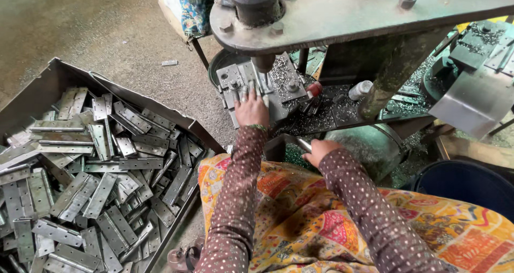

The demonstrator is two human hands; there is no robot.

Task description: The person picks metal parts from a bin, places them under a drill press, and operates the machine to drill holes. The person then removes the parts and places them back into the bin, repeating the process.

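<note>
Fingers of my left hand [250, 108] press flat, holding nothing, on the grey steel press bed [278, 88]; right hand [319, 151] grips a bright metal hinge plate [304, 144] nearer me.

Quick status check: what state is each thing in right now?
Left hand: flat on the press bed, fingers spread.
Right hand: closed on a metal handle.
Press ram: raised above the bed.
Crate: heaped with loose hinges.
White bottle: lying tilted among metal chips.
</note>
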